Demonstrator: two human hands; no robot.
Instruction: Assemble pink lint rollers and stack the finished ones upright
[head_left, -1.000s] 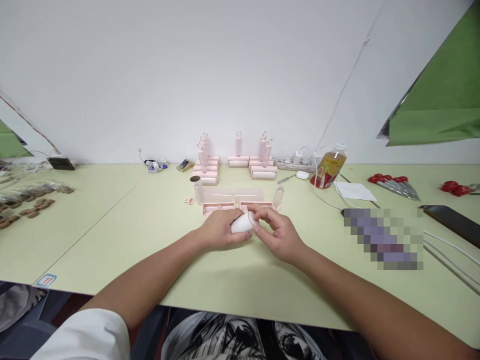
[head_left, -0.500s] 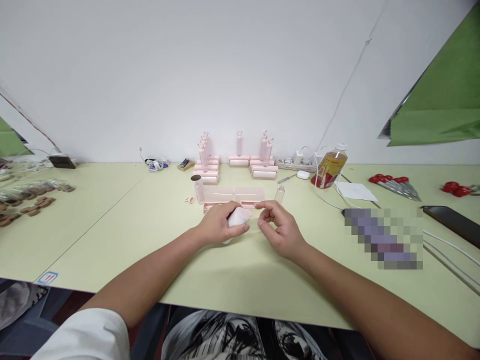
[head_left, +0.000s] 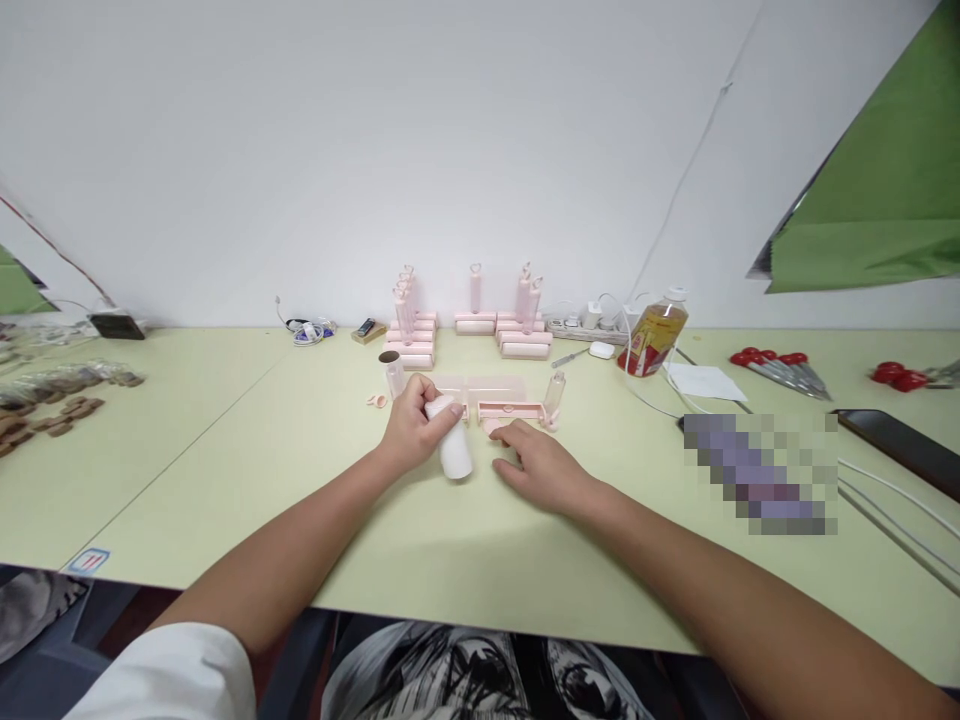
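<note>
A white roll [head_left: 454,450] is gripped in my left hand [head_left: 411,428], tilted, its lower end toward me. To its right, my right hand [head_left: 540,466] has its fingers apart, fingertips at a small pale pink piece [head_left: 493,427] on the table. Whether the fingers pinch that piece is unclear. Just behind is an open pink case [head_left: 511,411]. A clear tube [head_left: 555,393] stands at its right end, with a small pink part at its foot. Another clear tube with a dark top [head_left: 391,373] stands behind my left hand, beside a pink ring piece [head_left: 376,401].
Pink cases [head_left: 410,350] and upright pink-topped tubes [head_left: 475,290] line the wall. On the right are a bottle [head_left: 654,335], white paper [head_left: 705,381], red-handled tools [head_left: 780,368], cables and a black phone [head_left: 900,445]. Brown pieces [head_left: 75,408] lie far left.
My left hand has moved left and turned the roll so its side shows. My right hand has come down and left to the small pink piece. The open pink case is now more visible.
</note>
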